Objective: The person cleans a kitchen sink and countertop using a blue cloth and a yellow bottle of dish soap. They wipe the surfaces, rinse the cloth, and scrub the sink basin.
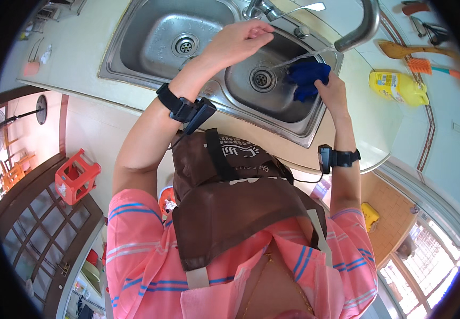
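My left hand [244,40] is over the divider and the right bowl's far left corner, fingers loosely curled, with nothing visible in it. It is near the tap base [254,10] but apart from the lever [315,6]. My right hand [332,89] pinches a wet-looking dark blue cloth [307,79], which hangs into the right bowl of the steel double sink [311,133]. Water runs from the curved metal spout [337,46] towards the right drain [262,79], passing beside the cloth. The left bowl's drain [184,45] shows wet metal around it.
A yellow plastic jug [397,87] lies right of the sink in this view, near a wooden spatula [401,50] and an orange-bristled brush [419,66]. The counter edge [254,137] runs before my brown apron. A red plastic stool [77,176] stands at left.
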The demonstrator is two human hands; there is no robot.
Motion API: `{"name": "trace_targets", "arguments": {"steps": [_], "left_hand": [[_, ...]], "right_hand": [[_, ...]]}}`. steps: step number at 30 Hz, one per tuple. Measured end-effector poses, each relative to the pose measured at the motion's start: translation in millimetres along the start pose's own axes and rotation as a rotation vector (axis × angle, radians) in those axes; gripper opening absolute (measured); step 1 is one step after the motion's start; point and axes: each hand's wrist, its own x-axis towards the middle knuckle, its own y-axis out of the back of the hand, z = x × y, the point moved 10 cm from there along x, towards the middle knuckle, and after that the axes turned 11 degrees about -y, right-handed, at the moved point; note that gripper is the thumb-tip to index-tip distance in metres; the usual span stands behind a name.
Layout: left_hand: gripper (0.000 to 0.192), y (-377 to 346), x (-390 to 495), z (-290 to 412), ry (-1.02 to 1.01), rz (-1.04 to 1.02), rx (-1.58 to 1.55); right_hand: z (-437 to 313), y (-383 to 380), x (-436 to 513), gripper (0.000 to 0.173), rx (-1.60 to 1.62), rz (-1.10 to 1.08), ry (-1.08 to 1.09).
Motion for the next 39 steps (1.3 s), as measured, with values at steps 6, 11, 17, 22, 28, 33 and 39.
{"name": "trace_targets", "arguments": {"steps": [6,11,17,22,28,33,39], "left_hand": [[0.028,-20.3,35.4,44.7,-0.016,-0.044,-0.024],[0.034,-26.0,25.6,45.3,-0.026,-0.086,0.066],[0.039,-1.2,-18.7,24.7,0.025,-0.025,0.05],[0.038,49.0,-76.6,4.8,0.159,0.018,0.06],[0.034,80.3,-102.1,-22.3,0.229,0.035,-0.029],[0.035,81.4,-89.4,-23.4,0.185,-0.018,-0.039],[0.036,74.1,-65.8,-8.9,0.116,-0.063,-0.051]], "right_hand": [[-25.4,25.6,-39.7,0.028,0.124,-0.108,0.03],[-56.5,7.4,-63.7,0.025,0.559,-0.191,-0.003],[-89.6,-95.9,-43.9,0.026,0.459,-0.307,0.144],[-59.6,-167.1,-27.8,0.035,-0.004,-0.332,0.096],[-48.0,-78.8,-7.8,0.037,0.148,-0.006,0.154],[-64.9,-18.7,-35.3,0.037,0.232,-0.059,0.035],[-47.1,9.0,-78.3,0.035,0.275,-0.219,-0.104]]}}
